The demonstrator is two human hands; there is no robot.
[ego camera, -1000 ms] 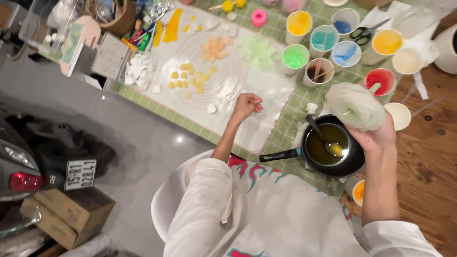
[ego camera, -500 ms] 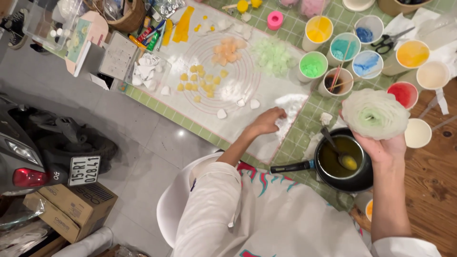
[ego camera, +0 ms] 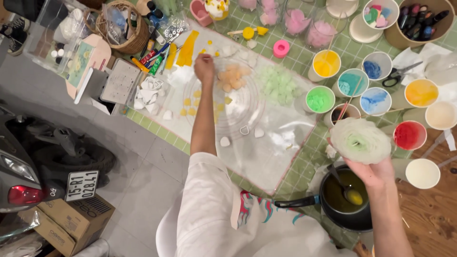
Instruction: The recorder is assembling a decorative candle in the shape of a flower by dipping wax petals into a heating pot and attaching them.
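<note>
The right hand (ego camera: 376,172) cups a pale wax flower (ego camera: 360,140) from below, fingers clamped beneath it, above a black pot (ego camera: 346,200) of melted wax. The left hand (ego camera: 204,66) stretches to small yellow pieces (ego camera: 209,51) near the bench's far edge, fingers pinched together.

A brown cardboard box (ego camera: 71,221) is set on the floor at the bottom left corner, beside a white number plate (ego camera: 82,184).

Landmark: mat (ego camera: 266,157). Petal piles (ego camera: 278,84) lie on it; paint cups (ego camera: 376,78) right of it; pot (ego camera: 346,200) right, nearer; basket (ego camera: 119,24) left.
</note>
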